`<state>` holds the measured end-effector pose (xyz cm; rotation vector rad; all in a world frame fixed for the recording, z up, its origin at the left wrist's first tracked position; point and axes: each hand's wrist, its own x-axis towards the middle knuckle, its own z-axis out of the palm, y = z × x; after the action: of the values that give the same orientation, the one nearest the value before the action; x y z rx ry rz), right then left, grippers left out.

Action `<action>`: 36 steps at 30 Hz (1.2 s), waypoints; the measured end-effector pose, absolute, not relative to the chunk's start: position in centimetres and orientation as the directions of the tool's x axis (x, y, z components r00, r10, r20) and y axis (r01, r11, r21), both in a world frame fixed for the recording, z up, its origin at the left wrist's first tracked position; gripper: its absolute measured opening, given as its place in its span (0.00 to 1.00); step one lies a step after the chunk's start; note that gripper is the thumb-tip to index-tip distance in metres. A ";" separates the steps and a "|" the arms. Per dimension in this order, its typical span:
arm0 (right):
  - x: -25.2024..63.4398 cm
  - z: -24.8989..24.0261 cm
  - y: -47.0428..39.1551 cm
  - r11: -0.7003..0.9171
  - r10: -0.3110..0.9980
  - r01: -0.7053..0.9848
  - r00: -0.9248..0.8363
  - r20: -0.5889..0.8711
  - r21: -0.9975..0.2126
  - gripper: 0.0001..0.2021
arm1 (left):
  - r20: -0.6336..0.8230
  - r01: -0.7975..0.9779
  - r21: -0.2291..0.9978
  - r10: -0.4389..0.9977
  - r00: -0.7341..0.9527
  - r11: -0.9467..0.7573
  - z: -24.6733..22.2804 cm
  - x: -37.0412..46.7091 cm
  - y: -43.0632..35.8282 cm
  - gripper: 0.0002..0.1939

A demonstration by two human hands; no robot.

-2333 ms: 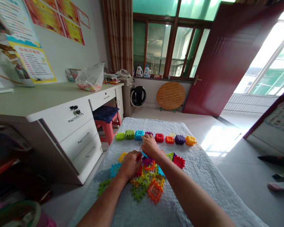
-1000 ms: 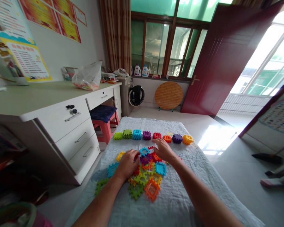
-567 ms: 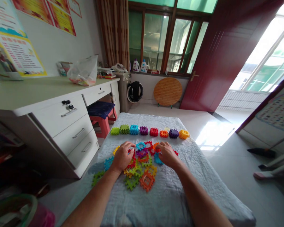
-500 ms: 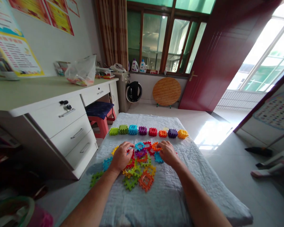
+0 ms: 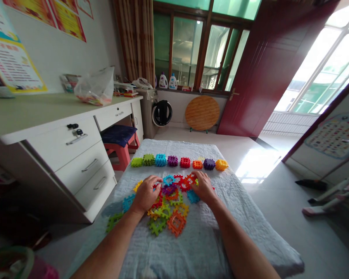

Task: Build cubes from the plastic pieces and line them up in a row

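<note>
A loose pile of colourful plastic interlocking tiles, flat squares with toothed edges and cut-out middles, lies on a cloth-covered table [image 5: 192, 248]. My left hand [image 5: 145, 193] rests on the pile's left side, thumb and fingers apart, touching a red tile [image 5: 157, 202]. At the right side my right hand [image 5: 204, 186] has its fingers spread at a red tile [image 5: 189, 182], with a blue tile [image 5: 193, 196] by the palm. Between the hands are a purple tile [image 5: 169, 190] and a light blue tile [image 5: 169, 180]. An orange tile [image 5: 176, 223] and a green tile [image 5: 157, 226] lie nearer me.
Behind the pile stands a row of assembled cubes, including a blue cube [image 5: 160, 160], a red cube [image 5: 185, 162] and a yellow cube [image 5: 221, 165]. A white desk [image 5: 75, 145] and a red stool [image 5: 120, 155] are to the left. A round wooden tabletop [image 5: 202, 112] leans at the back.
My right hand has shifted slightly over the tiles, and the orange tile at its fingertips gives way to a more visible red one. My left hand stays in nearly the same place. The view has shifted slightly.
</note>
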<state>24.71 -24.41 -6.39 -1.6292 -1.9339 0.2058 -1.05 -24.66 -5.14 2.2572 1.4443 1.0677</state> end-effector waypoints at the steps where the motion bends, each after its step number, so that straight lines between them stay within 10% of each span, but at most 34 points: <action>1: 24.9 -6.3 -24.4 0.250 0.931 0.817 -0.056 0.360 -0.520 0.18 | 0.442 0.678 0.564 0.866 0.236 -0.472 -5.1 -1.1 -24.7 0.09; 5: 25.6 -5.7 -24.4 0.268 0.901 0.739 0.036 0.433 -0.619 0.13 | 0.459 0.672 0.568 0.861 0.220 -0.475 -5.1 -1.2 -24.6 0.09; 17: 27.7 -5.0 -24.6 0.104 0.868 0.898 0.128 0.481 -0.427 0.14 | 0.498 0.596 0.668 0.863 0.089 -0.446 -4.9 -1.6 -24.3 0.08; 25: 27.1 -4.8 -24.8 0.304 0.932 0.790 -0.131 0.338 -0.532 0.10 | 0.250 0.180 0.955 0.966 -0.070 -0.234 -4.6 -2.4 -24.0 0.19; 36: 19.6 -4.1 -27.8 0.602 0.798 0.721 -0.522 0.302 -0.344 0.07 | 0.177 -0.065 0.981 0.978 -0.110 -0.185 -4.6 -2.8 -23.5 0.22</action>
<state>19.59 -27.78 -4.08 -1.2105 -2.4021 0.2442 -2.85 -23.48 -4.62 1.2339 1.1371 1.4552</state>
